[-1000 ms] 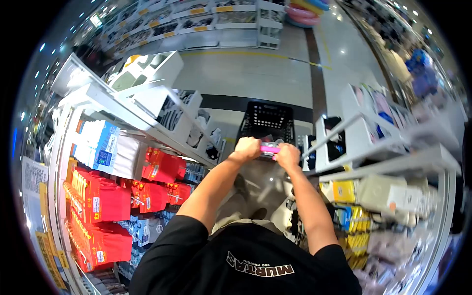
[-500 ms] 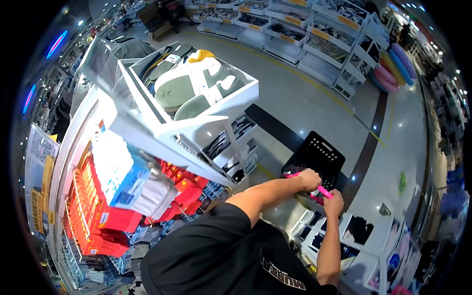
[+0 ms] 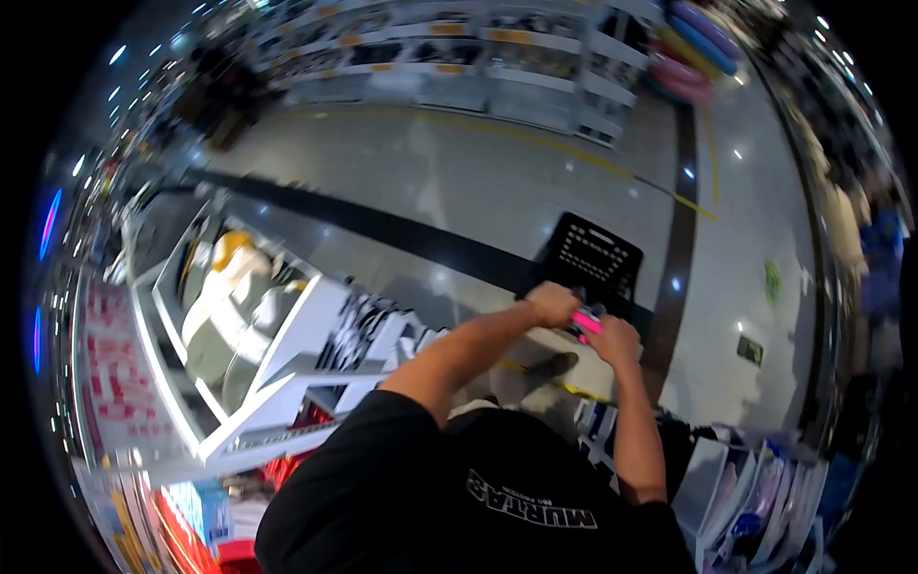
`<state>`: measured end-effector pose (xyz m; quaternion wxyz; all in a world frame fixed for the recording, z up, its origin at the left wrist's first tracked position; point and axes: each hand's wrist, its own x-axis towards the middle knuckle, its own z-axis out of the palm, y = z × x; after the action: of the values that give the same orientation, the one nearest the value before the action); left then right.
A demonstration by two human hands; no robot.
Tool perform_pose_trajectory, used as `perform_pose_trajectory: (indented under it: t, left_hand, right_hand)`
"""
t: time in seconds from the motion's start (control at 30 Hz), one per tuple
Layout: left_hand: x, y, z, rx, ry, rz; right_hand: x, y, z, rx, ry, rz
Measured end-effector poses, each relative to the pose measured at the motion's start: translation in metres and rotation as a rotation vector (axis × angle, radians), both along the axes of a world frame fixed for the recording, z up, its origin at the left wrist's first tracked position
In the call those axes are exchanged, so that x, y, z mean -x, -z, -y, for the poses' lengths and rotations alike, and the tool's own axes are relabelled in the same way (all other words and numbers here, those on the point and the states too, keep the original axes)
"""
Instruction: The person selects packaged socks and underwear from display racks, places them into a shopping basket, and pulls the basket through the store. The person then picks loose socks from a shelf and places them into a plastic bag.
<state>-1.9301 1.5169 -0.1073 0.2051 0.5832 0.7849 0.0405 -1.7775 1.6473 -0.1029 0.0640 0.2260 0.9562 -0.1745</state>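
The pink handle (image 3: 587, 323) is ahead of you, low in front of your chest, joined to a black basket (image 3: 595, 256) with rows of holes in its wall. Your left grip (image 3: 553, 304) is curled around one end of it and your right grip (image 3: 615, 340) around the other, with a short pink stretch between.

Half a second ago, the slipper rack (image 3: 325, 335) rose tall ahead on your left; now it is lower and beside you, and the red packages (image 3: 234, 555) have slid to the bottom edge. The basket is therefore farther out of the aisle, past the rack.

Beneath it lies a glossy tiled floor (image 3: 535, 206) crossed by dark bands and a yellow line (a small green mark (image 3: 773, 281) lies off to the right). Across the floor stand white shelves (image 3: 531, 86) of blurred goods, with colourful inflatable rings (image 3: 696, 48) alongside.
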Motion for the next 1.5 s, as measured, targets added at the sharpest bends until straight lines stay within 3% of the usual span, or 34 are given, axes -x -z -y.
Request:
perform_pose_trajectory:
  t: [0.1, 0.33, 0.4, 0.63, 1.0, 1.5]
  left_hand:
    - [0.033, 0.026, -0.027, -0.069, 0.027, -0.051]
    - [0.116, 0.01, -0.096, -0.2, 0.172, -0.142]
    - [0.133, 0.013, -0.12, -0.154, 0.158, -0.262]
    - [0.172, 0.001, -0.226, -0.124, 0.218, -0.283]
    - [0.205, 0.015, -0.421, -0.382, 0.502, -0.23]
    - [0.143, 0.033, -0.671, -0.498, 0.874, -0.046]
  right_hand:
    - [0.023, 0.007, -0.024, 0.01, -0.048, -0.001]
    - [0.092, 0.018, -0.072, 0.313, 0.059, -0.117]
    - [0.11, 0.021, -0.089, 0.365, 0.084, -0.132]
    - [0.139, 0.021, -0.157, 0.475, 0.252, -0.281]
    - [0.166, 0.014, -0.289, 0.41, 0.616, -0.294]
    - [0.121, 0.014, -0.466, 0.15, 1.122, -0.201]
